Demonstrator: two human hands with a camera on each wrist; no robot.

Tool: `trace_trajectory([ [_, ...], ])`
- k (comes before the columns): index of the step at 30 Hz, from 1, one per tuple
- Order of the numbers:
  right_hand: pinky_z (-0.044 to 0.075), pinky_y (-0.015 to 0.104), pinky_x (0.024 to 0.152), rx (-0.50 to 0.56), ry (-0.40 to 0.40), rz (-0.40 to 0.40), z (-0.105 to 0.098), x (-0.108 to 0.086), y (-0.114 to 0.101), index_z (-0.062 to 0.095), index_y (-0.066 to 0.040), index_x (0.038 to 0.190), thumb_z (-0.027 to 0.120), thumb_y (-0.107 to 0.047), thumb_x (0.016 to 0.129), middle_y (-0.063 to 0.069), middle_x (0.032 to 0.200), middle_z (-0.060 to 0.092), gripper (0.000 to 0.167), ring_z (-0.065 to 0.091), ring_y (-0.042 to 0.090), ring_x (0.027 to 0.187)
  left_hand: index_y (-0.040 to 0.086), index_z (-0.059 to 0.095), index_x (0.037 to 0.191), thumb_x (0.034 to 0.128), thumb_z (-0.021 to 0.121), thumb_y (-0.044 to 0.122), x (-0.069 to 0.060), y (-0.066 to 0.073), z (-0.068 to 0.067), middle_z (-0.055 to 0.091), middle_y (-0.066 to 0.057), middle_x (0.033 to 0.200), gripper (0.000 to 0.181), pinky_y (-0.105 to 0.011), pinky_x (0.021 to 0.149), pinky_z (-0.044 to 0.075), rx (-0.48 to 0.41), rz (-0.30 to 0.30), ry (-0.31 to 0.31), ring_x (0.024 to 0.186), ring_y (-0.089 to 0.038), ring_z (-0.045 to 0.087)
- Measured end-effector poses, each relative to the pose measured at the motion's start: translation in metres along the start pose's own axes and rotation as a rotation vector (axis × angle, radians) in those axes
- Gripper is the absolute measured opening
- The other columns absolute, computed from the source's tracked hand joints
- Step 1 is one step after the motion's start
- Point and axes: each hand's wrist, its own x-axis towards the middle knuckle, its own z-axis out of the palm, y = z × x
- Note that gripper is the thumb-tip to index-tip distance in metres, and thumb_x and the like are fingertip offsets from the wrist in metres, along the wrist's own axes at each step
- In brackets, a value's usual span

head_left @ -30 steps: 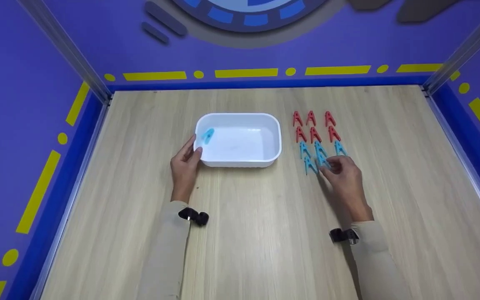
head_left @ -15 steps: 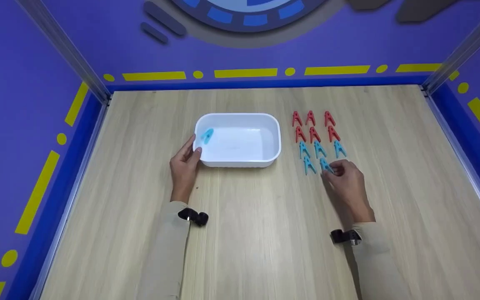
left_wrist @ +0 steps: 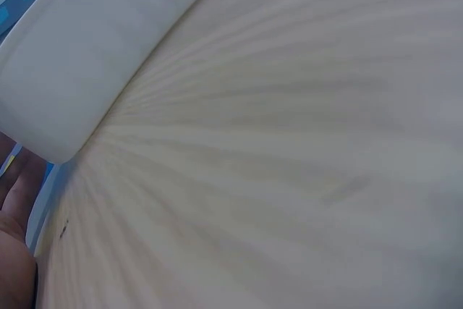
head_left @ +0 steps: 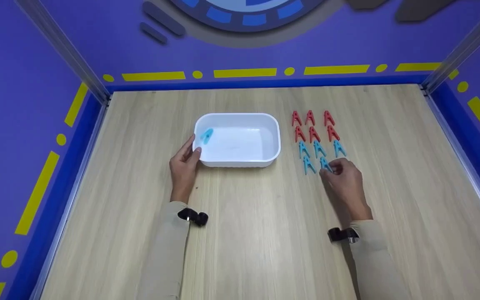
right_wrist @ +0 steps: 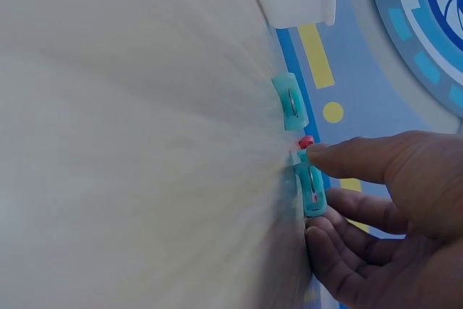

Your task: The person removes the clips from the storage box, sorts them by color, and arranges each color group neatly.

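A white plastic tub (head_left: 236, 163) stands left of the middle of the table, with one light-blue clothespin (head_left: 208, 136) lying inside near its left wall. My left hand (head_left: 184, 166) holds the tub's left side, thumb at the front corner and fingers along the wall; in the left wrist view only part of this hand (left_wrist: 16, 200) shows beside the tub. My right hand (head_left: 344, 177) pinches a blue clothespin (right_wrist: 312, 192) in the front row, on the table. To its left lies another blue clothespin (head_left: 309, 165).
Behind these lies a row of blue clothespins (head_left: 319, 149), then two rows of red clothespins (head_left: 314, 134). The wooden table (head_left: 256, 233) is bounded by a blue back wall (head_left: 265, 54) and side walls.
My right hand and the blue clothespin at its fingertips have shifted slightly right and toward the front, away from the row behind. The left hand and tub stay in place.
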Motion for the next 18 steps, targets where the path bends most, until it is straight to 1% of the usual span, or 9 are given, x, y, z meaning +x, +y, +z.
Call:
trace_trajectory([
  [7, 0.049, 0.041, 0.082, -0.007, -0.006, 0.003, 0.0005, 0.0027, 0.0003, 0.063, 0.007, 0.12, 0.075, -0.014, 0.099, 0.021, 0.111, 0.063, 0.033, 0.06, 0.032, 0.1, 0.005, 0.06, 0.149, 0.1038, 0.069, 0.007, 0.0002, 0.0002, 0.0002, 0.056, -0.009, 0.155, 0.046, -0.027, 0.116, 0.043, -0.011, -0.001, 0.001, 0.146, -0.018, 0.049],
  [14, 0.049, 0.04, 0.081, -0.01, 0.01, -0.041, 0.0023, 0.0052, 0.0024, 0.064, 0.009, 0.116, 0.075, -0.011, 0.098, 0.021, 0.106, 0.063, 0.029, 0.06, 0.032, 0.095, 0.004, 0.059, 0.15, 0.1042, 0.069, 0.01, -0.0008, 0.0002, 0.0, 0.055, -0.009, 0.156, 0.047, -0.029, 0.116, 0.044, -0.012, -0.002, -0.002, 0.146, -0.019, 0.049],
  [18, 0.049, 0.04, 0.08, -0.006, 0.011, -0.039, 0.002, 0.0049, 0.0026, 0.064, 0.009, 0.115, 0.075, -0.011, 0.098, 0.02, 0.106, 0.063, 0.029, 0.06, 0.031, 0.095, 0.005, 0.06, 0.15, 0.1039, 0.07, 0.01, -0.0009, -0.0001, 0.0004, 0.055, -0.009, 0.156, 0.047, -0.029, 0.116, 0.043, -0.011, -0.004, -0.002, 0.147, -0.019, 0.048],
])
